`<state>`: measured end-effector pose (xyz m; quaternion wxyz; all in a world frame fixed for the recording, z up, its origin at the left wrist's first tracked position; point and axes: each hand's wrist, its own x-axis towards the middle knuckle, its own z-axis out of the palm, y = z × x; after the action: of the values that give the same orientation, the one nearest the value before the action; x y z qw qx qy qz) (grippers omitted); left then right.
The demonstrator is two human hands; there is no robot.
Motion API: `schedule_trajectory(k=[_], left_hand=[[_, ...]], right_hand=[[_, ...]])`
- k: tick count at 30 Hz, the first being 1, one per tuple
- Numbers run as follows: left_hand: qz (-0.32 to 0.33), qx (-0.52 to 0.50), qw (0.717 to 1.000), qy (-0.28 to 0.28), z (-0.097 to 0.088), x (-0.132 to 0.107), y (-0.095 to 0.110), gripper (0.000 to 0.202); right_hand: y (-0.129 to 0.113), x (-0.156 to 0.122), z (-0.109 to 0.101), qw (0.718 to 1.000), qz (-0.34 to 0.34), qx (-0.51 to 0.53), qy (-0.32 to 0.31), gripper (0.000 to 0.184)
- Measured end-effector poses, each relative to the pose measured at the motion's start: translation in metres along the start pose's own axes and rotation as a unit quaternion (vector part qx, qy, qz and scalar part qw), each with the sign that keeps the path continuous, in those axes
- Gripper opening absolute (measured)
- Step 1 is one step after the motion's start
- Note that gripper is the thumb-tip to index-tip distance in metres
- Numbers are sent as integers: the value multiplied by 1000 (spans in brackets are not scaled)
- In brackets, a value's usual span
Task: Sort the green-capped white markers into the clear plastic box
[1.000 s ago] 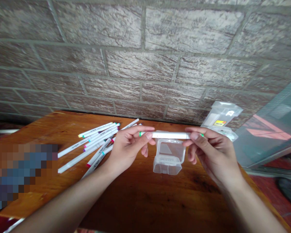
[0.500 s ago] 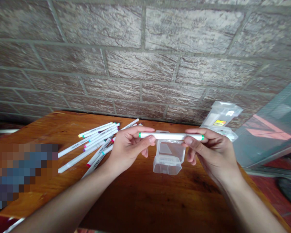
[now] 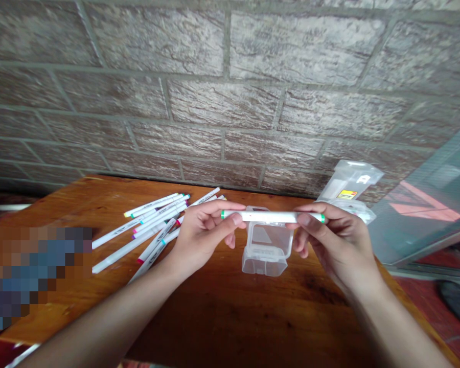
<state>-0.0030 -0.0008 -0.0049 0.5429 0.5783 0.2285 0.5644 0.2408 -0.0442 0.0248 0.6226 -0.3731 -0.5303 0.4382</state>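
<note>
A white marker (image 3: 270,216) with green at both ends is held level in front of me, above the table. My left hand (image 3: 210,225) pinches its left end between thumb and fingers. At the other end, the thumb and fingers of my right hand (image 3: 329,230) are closed on it. Behind and below the marker, a small clear plastic case (image 3: 266,253) lies on the table. Several white markers (image 3: 153,217) with coloured ends lie in a loose pile left of my left hand, some partly hidden by my hand and forearm.
A wooden table (image 3: 245,317) carries everything, against a stone-block wall (image 3: 222,102). Beyond my right hand stands a clear plastic container (image 3: 347,181) with a yellow label. A glass panel (image 3: 417,204) is at the right. A pixelated patch covers the table's left side.
The marker and the fingers on it have shifted very slightly to the right. Both hands keep their hold on it, and the pile and case have not moved.
</note>
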Motion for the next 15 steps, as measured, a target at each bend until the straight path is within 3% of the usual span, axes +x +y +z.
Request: schedule_trajectory(k=[15], left_hand=[[0,21,1000,16,5,2,6,16]], right_hand=[[-7,-6,9,999,28,-22,31,22]])
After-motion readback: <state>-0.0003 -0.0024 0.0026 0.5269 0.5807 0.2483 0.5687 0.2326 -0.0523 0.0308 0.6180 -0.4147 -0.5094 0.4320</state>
